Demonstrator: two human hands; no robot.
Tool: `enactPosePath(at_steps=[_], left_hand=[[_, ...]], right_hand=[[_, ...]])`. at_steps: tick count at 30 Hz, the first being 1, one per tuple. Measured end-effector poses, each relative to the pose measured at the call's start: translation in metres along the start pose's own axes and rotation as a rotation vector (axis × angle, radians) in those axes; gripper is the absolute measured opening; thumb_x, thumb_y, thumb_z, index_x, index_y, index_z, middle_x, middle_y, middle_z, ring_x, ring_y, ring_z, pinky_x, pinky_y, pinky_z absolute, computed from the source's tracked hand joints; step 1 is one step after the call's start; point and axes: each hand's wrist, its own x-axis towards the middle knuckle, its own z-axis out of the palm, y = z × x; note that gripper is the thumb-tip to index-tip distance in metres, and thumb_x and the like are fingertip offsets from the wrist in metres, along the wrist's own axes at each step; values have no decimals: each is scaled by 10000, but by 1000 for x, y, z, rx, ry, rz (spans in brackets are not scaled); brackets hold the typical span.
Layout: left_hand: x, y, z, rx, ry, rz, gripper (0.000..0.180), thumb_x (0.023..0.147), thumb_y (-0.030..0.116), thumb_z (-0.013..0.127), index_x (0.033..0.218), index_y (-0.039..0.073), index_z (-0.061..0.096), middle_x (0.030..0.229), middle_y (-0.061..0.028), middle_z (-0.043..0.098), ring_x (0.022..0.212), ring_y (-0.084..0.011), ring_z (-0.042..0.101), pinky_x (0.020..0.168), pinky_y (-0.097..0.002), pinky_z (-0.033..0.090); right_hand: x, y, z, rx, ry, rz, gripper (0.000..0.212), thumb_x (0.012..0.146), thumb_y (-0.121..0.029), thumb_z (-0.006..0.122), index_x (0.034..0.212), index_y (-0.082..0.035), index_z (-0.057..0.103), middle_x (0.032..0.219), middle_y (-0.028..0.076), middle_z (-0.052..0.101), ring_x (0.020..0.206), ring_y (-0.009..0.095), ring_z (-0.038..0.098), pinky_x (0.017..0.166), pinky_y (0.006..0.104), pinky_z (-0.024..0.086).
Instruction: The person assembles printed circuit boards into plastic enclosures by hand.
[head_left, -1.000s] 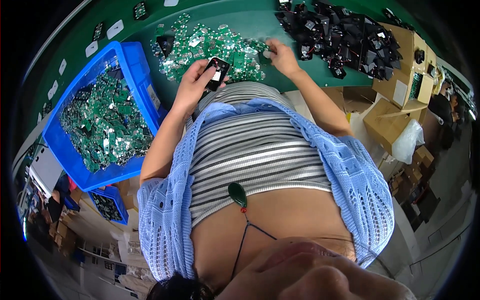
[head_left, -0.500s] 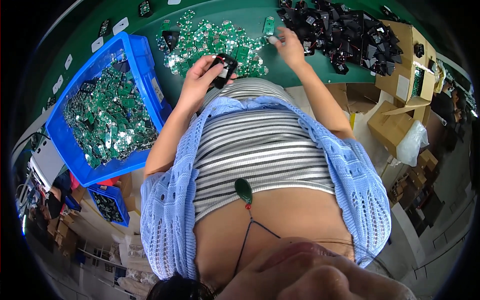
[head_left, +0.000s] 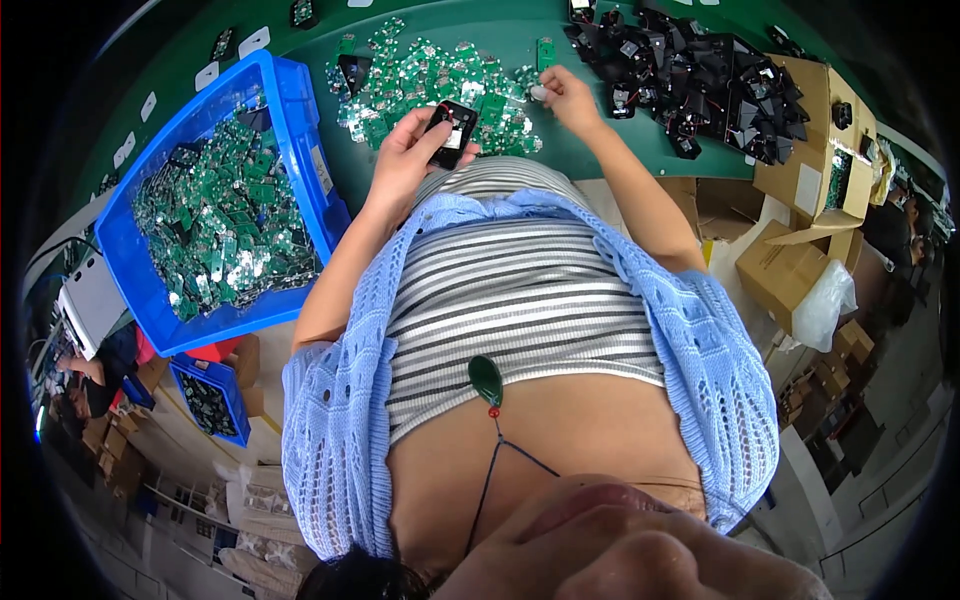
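Observation:
My left hand (head_left: 408, 150) is closed round a black plastic housing (head_left: 455, 132), thumb on its face. A red wire and a pale silvery part show inside the housing. To its right, my right hand (head_left: 568, 100) has thumb and forefinger brought together, with a whitish cover on one fingertip. Those fingertips pinch a small green circuit board (head_left: 526, 76) at the right edge of a loose pile of circuit boards (head_left: 430, 85); whether it is off the table cannot be seen. Just beyond the fingers lies a separate rectangular green board (head_left: 545, 53).
A blue bin (head_left: 310, 200) full of green boards stands at my left. Black housings with wires (head_left: 690, 75) are heaped at the right of the green table (head_left: 590, 150). Beside them is an open cardboard box (head_left: 800, 130). A smaller blue bin (head_left: 235, 400) sits lower left.
My right hand has moved slightly left toward the pile, and its fingers have closed together. The housing in my left hand has turned a little, showing more of its inside.

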Motion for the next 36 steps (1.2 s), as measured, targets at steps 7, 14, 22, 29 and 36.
enactPosePath(at_steps=[7, 14, 22, 29, 36], left_hand=[[13, 3, 3, 221, -21, 85, 243, 855, 117, 590, 1083, 36, 566, 857, -42, 624, 694, -76, 583, 605, -191, 450], [6, 23, 14, 379, -150, 115, 247, 844, 110, 604, 1073, 22, 575, 840, -41, 638, 733, -95, 600, 652, -206, 473], [-14, 40, 33, -115, -143, 98, 273, 905, 109, 497, 1117, -61, 481, 1058, -148, 581, 929, -247, 620, 801, -342, 541], [-3, 26, 21, 182, 74, 290, 210, 859, 82, 568, 1022, -38, 513, 891, -84, 597, 690, -105, 603, 570, -248, 532], [-3, 24, 21, 341, 121, 421, 196, 848, 68, 578, 1012, -24, 525, 876, -63, 605, 710, -72, 592, 591, -194, 471]], right_hand=[[-42, -91, -48, 673, -113, 52, 172, 837, -68, 593, 1000, -76, 649, 804, -13, 554, 696, 71, 489, 616, 209, 423], [-56, -124, -69, 388, -121, -397, 191, 870, -103, 563, 1048, -77, 626, 817, -6, 549, 715, 99, 500, 636, 234, 432], [-74, -141, -56, 1000, -166, -59, 205, 880, -154, 567, 1043, -29, 576, 943, 44, 602, 708, 99, 546, 641, 234, 449], [-71, -151, -60, 1035, 38, -92, 221, 921, -137, 489, 1115, -33, 504, 987, 66, 593, 632, 104, 543, 545, 216, 449], [-92, -188, -73, 970, 53, -358, 317, 876, -71, 546, 1159, -46, 406, 798, 41, 535, 544, 62, 484, 468, 175, 392]])
